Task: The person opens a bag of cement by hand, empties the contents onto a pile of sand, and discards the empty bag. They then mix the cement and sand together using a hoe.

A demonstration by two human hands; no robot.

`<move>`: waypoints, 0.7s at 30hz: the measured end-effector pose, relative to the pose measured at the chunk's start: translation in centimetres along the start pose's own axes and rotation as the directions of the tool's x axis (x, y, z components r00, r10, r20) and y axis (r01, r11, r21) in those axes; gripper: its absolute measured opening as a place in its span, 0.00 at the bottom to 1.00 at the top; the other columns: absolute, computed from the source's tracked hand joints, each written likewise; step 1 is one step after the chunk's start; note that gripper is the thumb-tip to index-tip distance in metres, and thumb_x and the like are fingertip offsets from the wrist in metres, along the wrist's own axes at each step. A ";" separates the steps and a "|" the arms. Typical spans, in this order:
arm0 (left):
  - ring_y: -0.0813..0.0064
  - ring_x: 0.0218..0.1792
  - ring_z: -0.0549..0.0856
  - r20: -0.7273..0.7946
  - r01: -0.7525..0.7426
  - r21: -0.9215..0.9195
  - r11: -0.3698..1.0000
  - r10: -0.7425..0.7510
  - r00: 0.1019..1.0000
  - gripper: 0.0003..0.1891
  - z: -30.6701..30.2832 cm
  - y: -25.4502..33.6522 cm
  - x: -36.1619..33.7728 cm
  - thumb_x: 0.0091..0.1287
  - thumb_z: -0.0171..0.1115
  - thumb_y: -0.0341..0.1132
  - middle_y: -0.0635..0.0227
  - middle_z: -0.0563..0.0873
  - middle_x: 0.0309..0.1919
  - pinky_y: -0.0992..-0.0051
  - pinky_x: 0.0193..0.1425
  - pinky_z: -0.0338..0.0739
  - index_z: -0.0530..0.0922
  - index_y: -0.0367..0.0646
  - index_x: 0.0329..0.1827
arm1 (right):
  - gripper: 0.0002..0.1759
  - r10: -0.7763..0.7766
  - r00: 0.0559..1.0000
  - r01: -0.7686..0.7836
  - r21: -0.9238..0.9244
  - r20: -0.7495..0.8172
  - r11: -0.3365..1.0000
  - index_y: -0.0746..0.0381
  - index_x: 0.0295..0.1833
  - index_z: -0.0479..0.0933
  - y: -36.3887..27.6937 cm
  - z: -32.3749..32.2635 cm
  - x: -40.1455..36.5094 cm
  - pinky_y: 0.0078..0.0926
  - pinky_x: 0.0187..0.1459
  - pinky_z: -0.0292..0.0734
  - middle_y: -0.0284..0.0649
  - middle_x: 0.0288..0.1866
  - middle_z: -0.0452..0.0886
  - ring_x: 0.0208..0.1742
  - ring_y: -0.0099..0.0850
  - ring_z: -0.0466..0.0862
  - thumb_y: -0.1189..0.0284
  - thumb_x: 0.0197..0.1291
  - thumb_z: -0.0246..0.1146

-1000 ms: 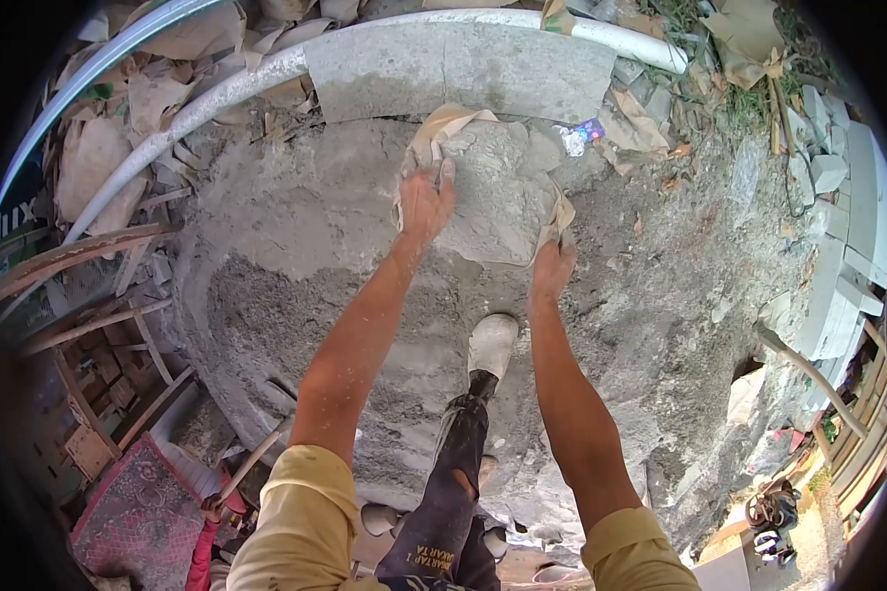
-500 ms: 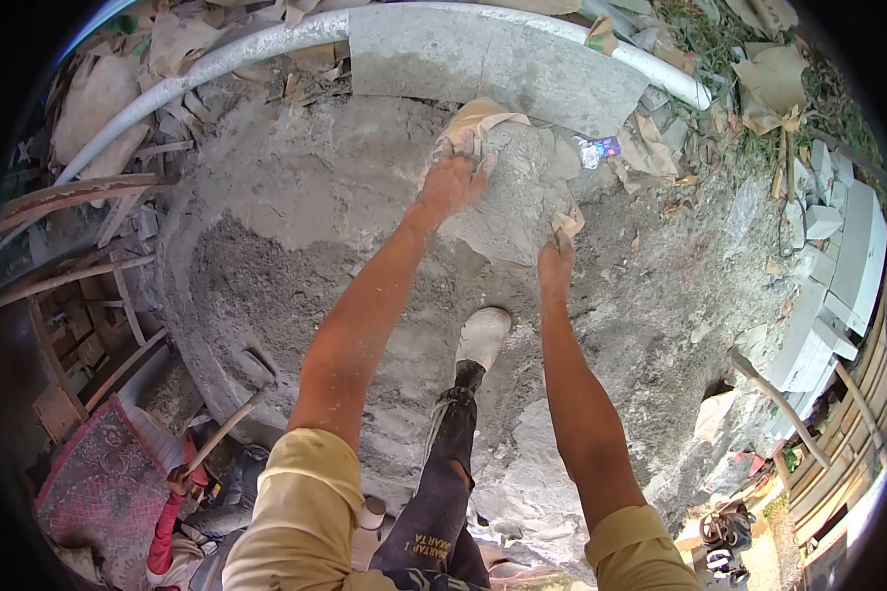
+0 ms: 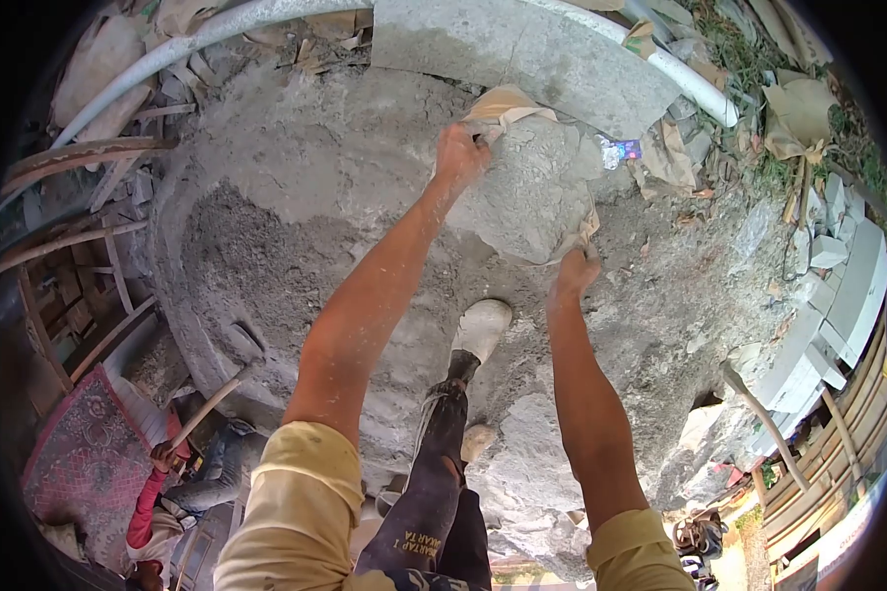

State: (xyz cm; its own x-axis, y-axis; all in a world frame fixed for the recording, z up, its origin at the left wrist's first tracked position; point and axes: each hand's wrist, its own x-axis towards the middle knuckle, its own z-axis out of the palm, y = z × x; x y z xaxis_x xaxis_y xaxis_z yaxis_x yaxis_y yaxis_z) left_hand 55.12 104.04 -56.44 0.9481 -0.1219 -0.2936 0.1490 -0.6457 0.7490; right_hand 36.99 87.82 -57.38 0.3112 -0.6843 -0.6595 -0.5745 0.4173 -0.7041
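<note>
A torn brown paper sack [image 3: 508,101] lies on the grey ground, with a pile of grey cement powder [image 3: 532,187] spread over it. My left hand [image 3: 461,156] is closed on the sack's upper left edge. The lower right corner of the paper is pinched in my right hand [image 3: 575,272]. Both arms reach forward and down. Below the sack stands my dusty shoe [image 3: 484,325] on the ground.
A flat grey slab [image 3: 522,59] and a curved white pipe [image 3: 207,54] border the far side. Pale blocks [image 3: 828,315] are stacked right, near a wooden handle [image 3: 769,419]. At lower left, a co-worker's hand [image 3: 163,455] grips a long-handled tool [image 3: 212,402].
The view has shifted a little, so the far ground sits further right. My left hand's fingers have closed more tightly on the paper. The co-worker's arm and tool have shifted slightly.
</note>
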 end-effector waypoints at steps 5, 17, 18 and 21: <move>0.59 0.34 0.83 0.013 0.077 -0.158 0.984 -0.076 0.997 0.14 1.0 -1.2 0.8 0.51 0.53 0.24 0.55 0.84 0.33 0.71 0.40 0.74 0.81 0.41 0.40 | 0.22 0.209 0.976 -0.195 0.196 -0.054 0.961 0.69 0.59 0.66 0.2 -1.1 0.8 0.27 0.48 0.70 0.45 0.52 0.72 0.51 0.34 0.73 0.77 0.58 0.44; 0.81 0.34 0.77 -0.082 0.112 -0.414 0.903 -0.160 0.984 0.12 2.6 -1.2 -0.1 0.61 0.54 0.28 0.69 0.84 0.35 0.79 0.42 0.71 0.80 0.39 0.46 | 0.23 0.367 0.911 -0.412 0.441 0.187 0.797 0.60 0.63 0.64 -0.4 -2.0 5.0 0.46 0.62 0.65 0.43 0.64 0.65 0.64 0.41 0.67 0.78 0.62 0.39; 0.81 0.34 0.77 -0.110 0.117 -0.424 0.898 -0.179 0.978 0.12 2.8 -1.1 0.0 0.61 0.54 0.28 0.69 0.84 0.35 0.79 0.42 0.71 0.80 0.39 0.46 | 0.22 0.322 0.893 -0.434 0.419 0.313 0.798 0.61 0.62 0.64 -1.2 -2.0 5.3 0.44 0.62 0.65 0.43 0.62 0.68 0.61 0.39 0.69 0.75 0.63 0.39; 0.57 0.37 0.82 -0.186 0.163 -0.431 0.887 -0.264 0.946 0.11 3.2 0.9 -1.5 0.57 0.60 0.37 0.55 0.84 0.33 0.66 0.43 0.73 0.82 0.43 0.40 | 0.22 0.276 0.877 -0.424 0.361 0.393 0.831 0.62 0.62 0.65 -3.2 -2.3 5.2 0.42 0.63 0.64 0.44 0.59 0.70 0.60 0.38 0.70 0.71 0.65 0.37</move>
State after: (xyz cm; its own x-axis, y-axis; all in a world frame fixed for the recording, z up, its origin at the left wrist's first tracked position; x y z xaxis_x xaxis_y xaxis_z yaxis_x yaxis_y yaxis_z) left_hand 52.95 101.18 -57.21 0.9101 0.1954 -0.3655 0.4080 -0.2680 0.8727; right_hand 38.72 81.50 -57.92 0.4121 -0.2497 -0.8762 -0.3353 0.8527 -0.4007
